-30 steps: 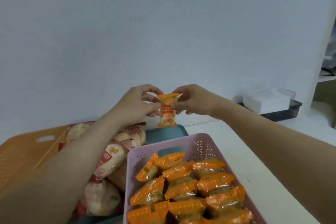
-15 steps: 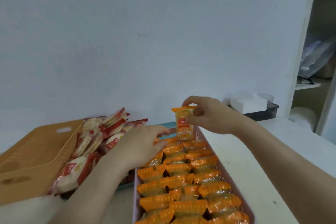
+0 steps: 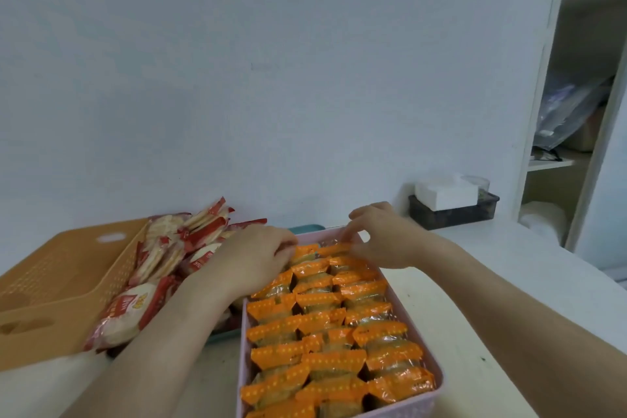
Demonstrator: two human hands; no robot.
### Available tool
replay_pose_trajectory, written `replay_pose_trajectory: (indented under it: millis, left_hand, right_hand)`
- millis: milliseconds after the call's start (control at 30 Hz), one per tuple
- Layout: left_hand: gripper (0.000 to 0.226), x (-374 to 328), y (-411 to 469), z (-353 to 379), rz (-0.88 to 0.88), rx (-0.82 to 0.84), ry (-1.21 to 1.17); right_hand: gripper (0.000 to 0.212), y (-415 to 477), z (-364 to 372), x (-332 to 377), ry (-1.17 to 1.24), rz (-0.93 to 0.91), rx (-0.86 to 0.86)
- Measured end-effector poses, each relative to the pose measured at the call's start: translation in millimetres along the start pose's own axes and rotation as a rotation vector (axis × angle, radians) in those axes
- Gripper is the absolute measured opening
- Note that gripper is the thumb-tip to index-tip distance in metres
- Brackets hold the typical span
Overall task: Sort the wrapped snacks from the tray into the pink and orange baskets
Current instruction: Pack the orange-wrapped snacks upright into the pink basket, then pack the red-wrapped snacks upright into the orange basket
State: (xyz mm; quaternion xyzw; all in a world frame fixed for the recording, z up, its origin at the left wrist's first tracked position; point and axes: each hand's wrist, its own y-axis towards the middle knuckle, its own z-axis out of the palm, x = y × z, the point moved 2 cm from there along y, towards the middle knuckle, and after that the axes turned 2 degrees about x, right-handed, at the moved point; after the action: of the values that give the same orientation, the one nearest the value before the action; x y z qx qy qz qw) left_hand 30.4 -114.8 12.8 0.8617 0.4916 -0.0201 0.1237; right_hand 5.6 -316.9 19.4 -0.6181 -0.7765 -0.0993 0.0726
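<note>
Both of my hands are down at the far end of the pink basket (image 3: 420, 402), a little apart from each other. My left hand (image 3: 258, 258) lies with its fingers curled over the far left corner of the orange-wrapped snacks (image 3: 325, 332), and I cannot tell whether it grips one. My right hand (image 3: 383, 241) is at the far rim, with its fingertips (image 3: 347, 237) on the top edge of the farthest orange packet (image 3: 334, 249). The blur keeps me from telling whether they pinch it or only touch it. The orange-wrapped snacks fill the pink basket in three tidy rows running toward me. Left of it, the red-and-white wrapped snacks (image 3: 159, 258) are heaped on the teal tray (image 3: 307, 228), partly under my left forearm. The orange basket (image 3: 68, 275) stands just beside that heap, further left. All of it sits on a white table (image 3: 492, 282). A dark container (image 3: 454, 214) with a white box in it stands against the wall to the right, near a white shelf unit (image 3: 543, 112).
</note>
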Motion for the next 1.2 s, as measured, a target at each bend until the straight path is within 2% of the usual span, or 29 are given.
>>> replay_pose_trajectory:
  millis: [167, 233, 300, 333, 400, 467, 567, 667, 800, 967, 1067, 1200]
  left_hand:
    - [0.033, -1.8, -28.4, -10.1, -0.063, -0.173, -0.156]
    - [0.036, 1.6, -44.6, -6.9, -0.104, -0.171, -0.204]
    - [0.047, 3.0, -61.6, -0.1, -0.173, -0.119, -0.270]
    - [0.049, 3.1, -70.5, 3.9, -0.205, -0.099, -0.302]
    - [0.040, 2.2, -88.6, 13.5, -0.243, -0.089, -0.367]
    - [0.030, 3.7, -106.9, 25.2, -0.256, -0.044, -0.519]
    - [0.023, -1.2, -127.3, 35.2, -0.347, -0.002, -0.805]
    - [0.031, -10.4, -132.1, 35.5, -0.395, -0.036, -0.786]
    - [0.034, -17.8, -125.8, 32.7, -0.375, -0.088, -0.724]
    - [0.032, -40.5, -97.3, 26.8, -0.309, -0.127, -0.678]
    - [0.033, -57.7, -62.6, 24.5, -0.282, -0.171, -0.692]
    - [0.038, -75.6, -7.8, 37.5, -0.329, -0.192, -0.771]
  right_hand:
    - [0.037, -12.5, -6.3, -1.6, 0.180, 0.016, -0.113]
    - [0.049, -22.6, -8.1, -2.4, 0.256, 0.103, -0.050]
    - [0.058, -35.9, -6.9, -0.9, 0.284, 0.217, 0.106]
    - [0.057, -43.4, -5.0, 1.1, 0.298, 0.265, 0.188]
    - [0.041, -56.5, 0.0, 5.2, 0.364, 0.305, 0.280]
    - [0.031, -67.3, 4.5, 7.2, 0.440, 0.287, 0.295]
    - [0.030, -82.8, 8.0, 5.8, 0.548, 0.293, 0.293]
    - [0.030, -94.7, 13.3, 6.3, 0.584, 0.281, 0.326]
    - [0.028, -99.3, 16.3, 4.7, 0.600, 0.288, 0.215]
    - [0.033, -100.0, 1.9, -13.8, 0.602, 0.310, -0.021]
    - [0.028, -104.7, -13.7, -31.1, 0.735, 0.306, -0.174]
    - [0.026, -101.0, -20.1, -57.6, 0.946, 0.364, -0.315]
